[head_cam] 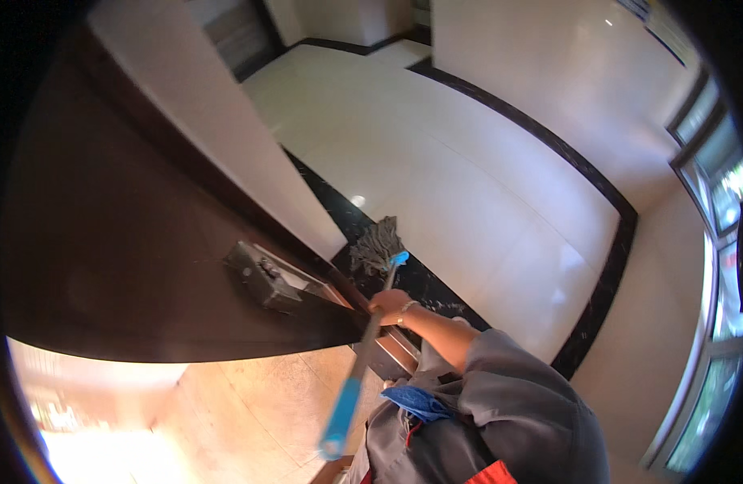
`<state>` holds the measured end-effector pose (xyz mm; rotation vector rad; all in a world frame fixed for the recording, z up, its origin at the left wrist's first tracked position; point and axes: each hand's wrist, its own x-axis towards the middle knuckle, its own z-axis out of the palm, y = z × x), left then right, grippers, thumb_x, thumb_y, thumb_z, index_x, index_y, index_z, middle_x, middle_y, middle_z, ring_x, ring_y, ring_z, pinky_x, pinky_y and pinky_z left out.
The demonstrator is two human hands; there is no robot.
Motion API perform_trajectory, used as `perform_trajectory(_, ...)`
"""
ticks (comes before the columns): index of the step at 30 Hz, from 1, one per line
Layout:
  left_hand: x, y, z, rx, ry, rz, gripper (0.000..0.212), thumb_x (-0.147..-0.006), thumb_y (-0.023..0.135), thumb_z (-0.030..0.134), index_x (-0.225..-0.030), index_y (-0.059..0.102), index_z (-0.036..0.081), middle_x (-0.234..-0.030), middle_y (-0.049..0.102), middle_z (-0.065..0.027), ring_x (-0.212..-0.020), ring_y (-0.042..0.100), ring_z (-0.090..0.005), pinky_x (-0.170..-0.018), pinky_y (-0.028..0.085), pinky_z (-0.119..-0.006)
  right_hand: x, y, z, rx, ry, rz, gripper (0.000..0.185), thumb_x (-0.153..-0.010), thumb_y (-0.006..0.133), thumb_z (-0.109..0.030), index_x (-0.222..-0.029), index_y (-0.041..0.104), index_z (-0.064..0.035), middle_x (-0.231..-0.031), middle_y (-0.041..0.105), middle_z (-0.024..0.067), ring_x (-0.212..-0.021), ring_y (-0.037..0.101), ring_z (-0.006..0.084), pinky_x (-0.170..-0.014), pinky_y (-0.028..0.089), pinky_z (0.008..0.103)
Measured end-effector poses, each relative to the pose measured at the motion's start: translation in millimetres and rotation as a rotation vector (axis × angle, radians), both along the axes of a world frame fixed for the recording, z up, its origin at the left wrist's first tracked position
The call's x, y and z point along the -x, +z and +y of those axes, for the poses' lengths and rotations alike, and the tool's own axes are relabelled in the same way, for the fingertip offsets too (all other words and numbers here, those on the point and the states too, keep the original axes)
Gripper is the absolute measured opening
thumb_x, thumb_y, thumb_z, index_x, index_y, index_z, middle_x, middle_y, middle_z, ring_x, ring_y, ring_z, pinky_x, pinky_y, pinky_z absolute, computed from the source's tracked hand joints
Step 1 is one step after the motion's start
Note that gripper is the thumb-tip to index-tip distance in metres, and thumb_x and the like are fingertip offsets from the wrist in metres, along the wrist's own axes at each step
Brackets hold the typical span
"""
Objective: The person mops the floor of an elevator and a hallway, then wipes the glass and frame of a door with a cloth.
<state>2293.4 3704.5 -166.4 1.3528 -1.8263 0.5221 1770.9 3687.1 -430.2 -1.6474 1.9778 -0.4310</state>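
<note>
My right hand (390, 307), with a bracelet at the wrist, is closed around the metal handle of a string mop (360, 354). The handle slants down to a blue grip (341, 417) at its near end, which nothing in view holds. At the far end, a blue socket (400, 259) carries the grey mop strands (378, 245). The strands rest on a black marble strip (432, 287) of the floor, close to a wall corner. My left hand is out of view.
A dark brown door (135, 242) stands left of the mop, with a metal lock box (265, 278) projecting from it. Glossy pale tiles (468, 199) with a black border (528, 130) extend beyond. Windows (725, 242) line the right. A blue cloth (416, 403) hangs at my waist.
</note>
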Motion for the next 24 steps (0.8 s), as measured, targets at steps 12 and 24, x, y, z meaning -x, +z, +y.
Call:
perform_trajectory(12, 74.3, -67.4, 1.7, -0.396, -0.635, 0.060, 0.022, -0.074, 0.064, 0.026, -0.074, 0.055, 0.006, -0.068, 0.056, -0.0076, -0.057, 0.055, -0.0203, -0.055, 0.045, -0.028, -116.4, -30.1, 49.4, -0.160, 0.006, 0.017, 0.015, -0.065, 0.061, -0.020, -0.072, 0.067, -0.0093, -0.075, 0.065, 0.0083, -0.076, 0.062, 0.0264, -0.069, 0.047, 0.0388)
perform_trajectory(24, 308.8, -172.8, 66.6, -1.414, -1.084, 0.397, 0.058, -0.082, 0.048, 0.049, -0.099, 0.055, -0.006, -0.109, 0.053, -0.0246, -0.093, 0.055, -0.0373, -0.083, 0.044, -0.050, 82.7, -120.6, 238.1, -0.216, -0.775, 0.031, 0.021, -0.063, 0.068, -0.022, -0.081, 0.065, -0.0129, -0.091, 0.061, 0.0076, -0.091, 0.058, 0.0259, -0.078, 0.047, 0.0379)
